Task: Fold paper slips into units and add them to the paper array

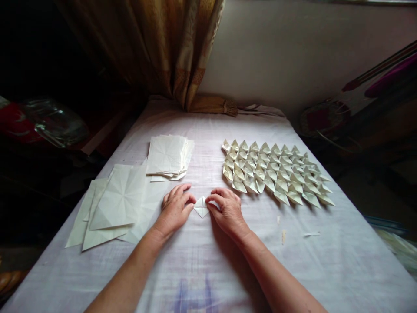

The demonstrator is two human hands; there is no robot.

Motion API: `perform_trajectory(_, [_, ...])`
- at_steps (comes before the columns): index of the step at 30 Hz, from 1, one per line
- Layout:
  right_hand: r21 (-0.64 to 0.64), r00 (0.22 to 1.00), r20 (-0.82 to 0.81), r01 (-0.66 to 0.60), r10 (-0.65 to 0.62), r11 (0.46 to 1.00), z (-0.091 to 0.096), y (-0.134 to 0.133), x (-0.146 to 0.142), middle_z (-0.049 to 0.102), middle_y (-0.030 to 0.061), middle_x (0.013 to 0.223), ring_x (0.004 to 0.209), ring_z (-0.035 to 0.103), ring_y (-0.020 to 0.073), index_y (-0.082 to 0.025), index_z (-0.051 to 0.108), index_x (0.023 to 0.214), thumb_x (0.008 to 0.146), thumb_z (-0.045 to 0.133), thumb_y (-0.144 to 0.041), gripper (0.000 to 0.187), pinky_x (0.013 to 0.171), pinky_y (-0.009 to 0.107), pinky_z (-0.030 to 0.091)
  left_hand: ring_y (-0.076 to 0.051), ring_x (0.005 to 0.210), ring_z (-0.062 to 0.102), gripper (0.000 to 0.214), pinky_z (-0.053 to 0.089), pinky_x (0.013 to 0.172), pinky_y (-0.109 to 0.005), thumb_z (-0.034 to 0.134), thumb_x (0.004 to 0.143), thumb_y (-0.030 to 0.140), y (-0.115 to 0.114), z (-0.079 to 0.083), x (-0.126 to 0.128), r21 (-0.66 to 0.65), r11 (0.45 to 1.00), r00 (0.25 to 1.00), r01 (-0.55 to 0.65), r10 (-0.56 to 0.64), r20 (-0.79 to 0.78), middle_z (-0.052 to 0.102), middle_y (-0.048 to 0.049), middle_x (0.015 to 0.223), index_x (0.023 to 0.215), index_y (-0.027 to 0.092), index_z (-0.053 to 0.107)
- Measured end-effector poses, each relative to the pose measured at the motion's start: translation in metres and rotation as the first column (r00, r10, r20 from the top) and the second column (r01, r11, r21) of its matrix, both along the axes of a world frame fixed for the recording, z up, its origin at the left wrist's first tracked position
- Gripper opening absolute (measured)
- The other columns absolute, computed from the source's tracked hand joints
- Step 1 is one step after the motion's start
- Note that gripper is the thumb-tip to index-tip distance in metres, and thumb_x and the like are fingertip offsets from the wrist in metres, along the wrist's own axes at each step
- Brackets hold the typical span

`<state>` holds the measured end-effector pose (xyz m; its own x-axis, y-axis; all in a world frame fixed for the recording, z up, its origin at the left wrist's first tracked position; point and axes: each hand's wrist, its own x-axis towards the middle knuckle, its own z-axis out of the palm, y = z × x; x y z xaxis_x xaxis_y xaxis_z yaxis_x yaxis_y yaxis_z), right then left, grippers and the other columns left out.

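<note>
Left hand and right hand pinch opposite corners of folded paper. Creased sheets lie at left; pointed paper units sit in rows at right.

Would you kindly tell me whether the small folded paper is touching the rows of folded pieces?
Apart: the head view shows tablecloth and the right hand between the small folded paper and the folded rows.

A small white paper, folded into a diamond with fold lines meeting inside it, lies between the left fingers and right fingers. Its 2 side corners reach them; the near corner juts free.
</note>
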<state>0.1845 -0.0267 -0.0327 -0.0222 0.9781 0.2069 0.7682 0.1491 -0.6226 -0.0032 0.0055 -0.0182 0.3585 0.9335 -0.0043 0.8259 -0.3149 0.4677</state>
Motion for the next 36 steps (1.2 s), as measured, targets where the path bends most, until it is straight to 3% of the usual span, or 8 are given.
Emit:
perform_trajectory(8, [0.054, 1.000, -0.017, -0.008, 0.008, 0.999, -0.006, 0.000, 0.003, 0.067, 0.0019, 0.106, 0.105, 0.056, 0.0218, -0.030, 0.073, 0.086, 0.082, 0.068, -0.016, 0.015, 0.093, 0.041, 0.030, -0.024, 0.123, 0.050, 0.015, 0.037, 0.104, -0.045, 0.058, 0.086, 0.022, 0.012, 0.020, 0.007, -0.050, 0.999, 0.996, 0.005, -0.009, -0.083, 0.061, -0.0021, 0.129, 0.095, 0.027, 0.068])
perform_trajectory(11, [0.084, 1.000, -0.026, -0.013, 0.016, 0.996, -0.008, -0.001, 0.003, 0.068, 0.0020, 0.105, 0.105, 0.057, 0.0219, -0.029, 0.072, 0.085, 0.082, 0.067, -0.017, 0.013, 0.093, 0.042, 0.031, -0.023, 0.113, 0.054, 0.018, 0.039, 0.100, -0.040, 0.061, 0.085, 0.026, 0.017, 0.030, 0.019, -0.043, 0.994, 0.987, 0.102, -0.106, -0.121, 0.065, -0.0040, 0.116, 0.102, 0.025, 0.067])
perform_trajectory(14, [0.130, 0.999, -0.048, -0.016, 0.023, 0.991, -0.011, -0.002, 0.004, 0.069, 0.0035, 0.105, 0.105, 0.058, 0.0230, -0.026, 0.070, 0.088, 0.082, 0.065, -0.018, 0.012, 0.094, 0.043, 0.033, -0.024, 0.107, 0.055, 0.013, 0.039, 0.098, -0.038, 0.066, 0.080, 0.024, 0.023, 0.038, 0.030, -0.069, 0.979, 0.968, 0.194, -0.202, -0.146, 0.065, -0.0044, 0.104, 0.092, 0.024, 0.069])
perform_trajectory(18, [0.203, 0.992, -0.125, -0.002, 0.028, 0.979, -0.015, -0.002, 0.006, 0.070, 0.0068, 0.105, 0.104, 0.059, 0.0237, -0.023, 0.068, 0.093, 0.084, 0.057, -0.018, 0.014, 0.094, 0.042, 0.040, -0.024, 0.094, 0.058, 0.009, 0.040, 0.090, -0.035, 0.070, 0.068, 0.016, 0.031, 0.044, 0.036, -0.116, 0.968, 0.967, 0.220, -0.233, -0.107, 0.065, -0.0033, 0.090, 0.076, 0.022, 0.067])
perform_trajectory(23, [0.243, 0.968, -0.248, 0.045, 0.018, 0.969, -0.017, -0.004, 0.012, 0.070, 0.0089, 0.103, 0.101, 0.062, 0.0242, -0.022, 0.065, 0.100, 0.086, 0.055, -0.024, 0.019, 0.092, 0.042, 0.047, -0.017, 0.067, 0.054, 0.007, 0.042, 0.068, -0.027, 0.065, 0.065, 0.015, 0.033, 0.038, 0.030, -0.199, 0.960, 0.981, 0.196, -0.189, 0.054, 0.059, 0.0020, 0.064, 0.068, 0.021, 0.063])
perform_trajectory(29, [0.133, 0.916, -0.402, 0.046, 0.012, 0.990, -0.015, -0.012, 0.008, 0.071, 0.0085, 0.109, 0.101, 0.065, 0.0258, -0.022, 0.059, 0.119, 0.076, 0.070, -0.034, 0.046, 0.091, 0.043, 0.049, -0.015, 0.072, 0.060, 0.016, 0.046, 0.067, -0.024, 0.052, 0.079, 0.025, 0.015, 0.015, 0.020, -0.248, 0.964, 0.915, 0.098, 0.010, 0.403, 0.065, -0.0016, 0.079, 0.088, 0.017, 0.063])
perform_trajectory(33, [0.117, 0.891, -0.451, 0.003, 0.050, 0.993, -0.006, -0.013, -0.001, 0.073, 0.0034, 0.088, 0.077, 0.067, 0.0184, -0.021, 0.067, 0.094, 0.084, 0.063, -0.034, 0.017, 0.071, 0.029, 0.052, -0.014, 0.073, 0.060, 0.017, 0.047, 0.068, -0.023, 0.054, 0.083, 0.032, 0.000, 0.004, 0.027, -0.234, 0.970, 0.835, 0.062, 0.078, 0.544, 0.063, -0.0015, 0.078, 0.084, 0.017, 0.060])
perform_trajectory(36, [0.289, 0.966, -0.248, 0.007, 0.068, 0.957, 0.008, -0.011, -0.001, 0.071, 0.0022, 0.078, 0.070, 0.063, 0.0157, -0.022, 0.068, 0.083, 0.091, 0.054, -0.027, 0.017, 0.068, 0.027, 0.046, -0.015, 0.075, 0.058, 0.013, 0.047, 0.068, -0.026, 0.058, 0.080, 0.030, -0.009, 0.007, 0.031, -0.193, 0.981, 0.827, -0.001, 0.109, 0.551, 0.062, -0.0009, 0.081, 0.087, 0.020, 0.061])
